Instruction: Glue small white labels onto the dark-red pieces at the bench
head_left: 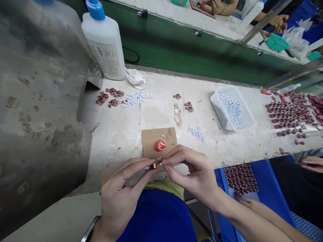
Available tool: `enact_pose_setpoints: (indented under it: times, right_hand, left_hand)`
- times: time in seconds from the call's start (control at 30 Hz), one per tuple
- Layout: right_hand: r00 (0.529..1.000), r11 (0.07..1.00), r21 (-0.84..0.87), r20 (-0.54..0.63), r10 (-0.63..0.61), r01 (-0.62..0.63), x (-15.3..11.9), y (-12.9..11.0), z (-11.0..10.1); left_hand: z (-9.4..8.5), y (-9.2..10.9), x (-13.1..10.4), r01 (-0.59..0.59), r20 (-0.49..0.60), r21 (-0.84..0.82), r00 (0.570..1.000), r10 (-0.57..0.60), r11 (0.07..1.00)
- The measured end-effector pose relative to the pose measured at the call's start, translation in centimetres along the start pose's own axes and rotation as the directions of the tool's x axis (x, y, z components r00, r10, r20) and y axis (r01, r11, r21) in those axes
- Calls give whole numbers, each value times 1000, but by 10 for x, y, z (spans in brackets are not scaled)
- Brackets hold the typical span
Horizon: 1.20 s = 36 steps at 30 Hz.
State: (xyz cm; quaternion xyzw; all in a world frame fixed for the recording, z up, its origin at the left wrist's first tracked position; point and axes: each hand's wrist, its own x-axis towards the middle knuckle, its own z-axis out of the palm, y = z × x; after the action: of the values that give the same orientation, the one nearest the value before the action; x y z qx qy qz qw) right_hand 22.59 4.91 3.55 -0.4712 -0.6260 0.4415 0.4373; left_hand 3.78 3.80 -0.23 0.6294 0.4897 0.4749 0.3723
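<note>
My left hand point(122, 190) pinches a small dark brown piece point(152, 166) with a pale orange-tan end between thumb and forefinger; its kind I cannot make out. Close against it, the fingertips of my right hand point(193, 168) are closed on a tiny white piece point(160, 163). Whether the two pieces touch is too small to tell. Just beyond my fingers, a small red glossy container point(160, 145) stands on a cardboard sheet point(149, 138). A loose heap of tiny pale blue-white pieces point(196, 133) lies to the right of the cardboard.
Behind stand a white glue-type bottle point(108, 47) with a blue cap and a crumpled white cloth point(136, 78). A clear tub point(248, 121) holds tiny white pieces. Brown parts point(287, 112) cover the table's right end. A co-worker's arm point(269, 218) reaches over a blue crate point(273, 186).
</note>
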Motion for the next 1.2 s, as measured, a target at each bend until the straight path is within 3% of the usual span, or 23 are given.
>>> enact_pose_setpoints:
  times: [0.2,0.63,0.73,0.83,0.97,1.1,1.2]
  right_hand:
    - [999,999,20,26,36,-37,1,3,-2]
    - [999,995,-96,50,1,4,1,5,2]
    - [993,967,-237,96,-72,93,-3,4,1]
    - [956,852,-437,174,-235,289,-7,1,0]
    - [907,753,-506,235,-349,421,-8,-5,-2]
    - [919,795,-462,227,-322,392,-5,-12,-5]
    - [971,911,-337,105,-216,239,-5,-16,-6]
  left_hand:
    - [1,1,1,-5,-7,4,1000,5,1000]
    - [0,-3,-1,12,7,5,1000,-12,1000]
    - [0,-2,-1,-10,-15,0,1000,10,1000]
    - [0,2,0,-14,-17,-15,1000,14,1000]
    - [-4,8,3,-24,8,-31,1000,24,999]
    - [-6,13,6,-36,4,-50,999,36,998]
    - [-5,16,7,-37,-7,-67,999,36,997]
